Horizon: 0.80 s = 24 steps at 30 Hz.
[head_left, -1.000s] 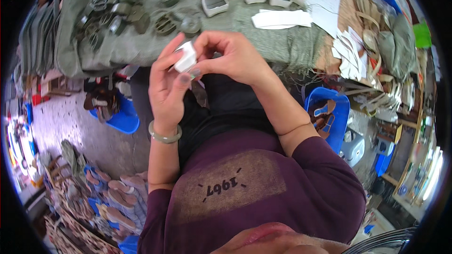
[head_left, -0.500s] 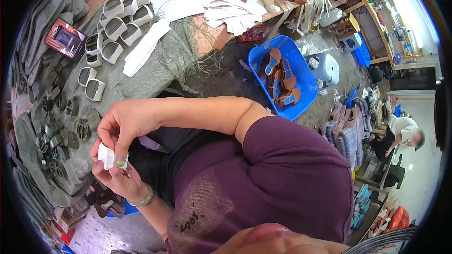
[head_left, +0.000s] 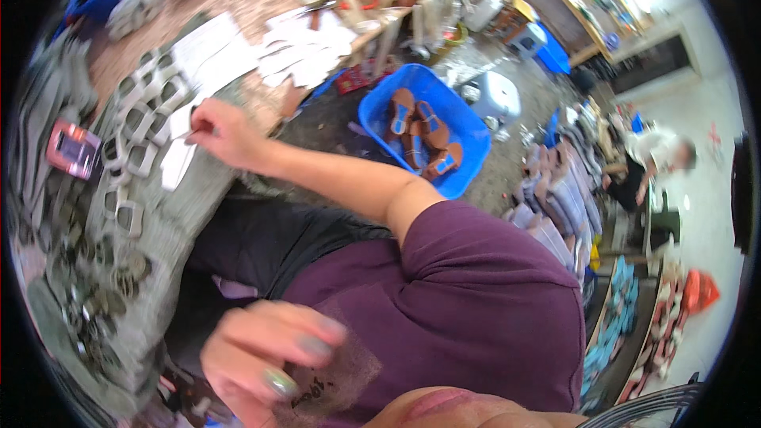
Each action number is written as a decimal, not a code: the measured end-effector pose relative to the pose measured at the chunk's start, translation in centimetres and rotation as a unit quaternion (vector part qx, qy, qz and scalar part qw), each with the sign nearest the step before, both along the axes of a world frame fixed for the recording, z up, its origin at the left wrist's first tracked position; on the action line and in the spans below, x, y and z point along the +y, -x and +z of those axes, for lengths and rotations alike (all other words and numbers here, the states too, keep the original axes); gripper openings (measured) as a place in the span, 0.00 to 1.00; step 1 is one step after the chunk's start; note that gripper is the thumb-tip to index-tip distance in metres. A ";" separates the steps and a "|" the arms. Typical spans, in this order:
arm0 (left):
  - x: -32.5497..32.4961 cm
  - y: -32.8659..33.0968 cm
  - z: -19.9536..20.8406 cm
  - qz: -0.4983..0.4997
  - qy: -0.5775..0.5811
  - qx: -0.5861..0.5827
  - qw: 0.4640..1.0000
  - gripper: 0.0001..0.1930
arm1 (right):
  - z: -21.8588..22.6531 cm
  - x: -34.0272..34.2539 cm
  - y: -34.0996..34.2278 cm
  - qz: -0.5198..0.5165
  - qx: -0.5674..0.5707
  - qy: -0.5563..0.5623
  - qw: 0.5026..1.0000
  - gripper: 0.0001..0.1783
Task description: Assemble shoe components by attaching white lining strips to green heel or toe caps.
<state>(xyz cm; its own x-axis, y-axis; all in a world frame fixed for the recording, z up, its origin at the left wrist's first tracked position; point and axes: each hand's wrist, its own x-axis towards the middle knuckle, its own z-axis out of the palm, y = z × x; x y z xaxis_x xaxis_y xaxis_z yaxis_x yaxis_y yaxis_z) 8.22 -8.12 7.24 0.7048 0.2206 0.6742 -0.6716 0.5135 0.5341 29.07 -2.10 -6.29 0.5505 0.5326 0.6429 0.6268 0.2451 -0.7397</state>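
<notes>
My right hand (head_left: pixel 226 135) reaches out over the cloth-covered table, its thumb and fingers pinched on a white strip (head_left: pixel 181 123). Another white strip (head_left: pixel 176 168) lies just below these fingertips. Close beside it sit several white shoe straps (head_left: pixel 143 158), formed into loops. My left hand (head_left: pixel 269 349) is raised in front of my purple shirt, blurred by motion. Its fingers are loosely bent and apart from the thumb, and I see nothing in them.
Along the table lie a phone (head_left: pixel 73 149), dark strap loops (head_left: pixel 87 285), a written sheet (head_left: pixel 210 47) and loose white strips (head_left: pixel 305 47). A blue tub (head_left: pixel 468 166) with brown shoe soles stands on the floor. Farther off, a person (head_left: pixel 654 154) bends near shelves of shoe parts.
My hands were together around a small white piece and have parted. The right moved up to the white strips; the left drew back toward my chest. The whole view has shifted.
</notes>
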 end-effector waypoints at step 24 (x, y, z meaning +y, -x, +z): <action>-5.1 -3.0 5.4 -0.485 0.144 0.084 0.859 0.22 | 0.3 0.6 0.5 0.054 -0.010 -0.014 0.998 0.14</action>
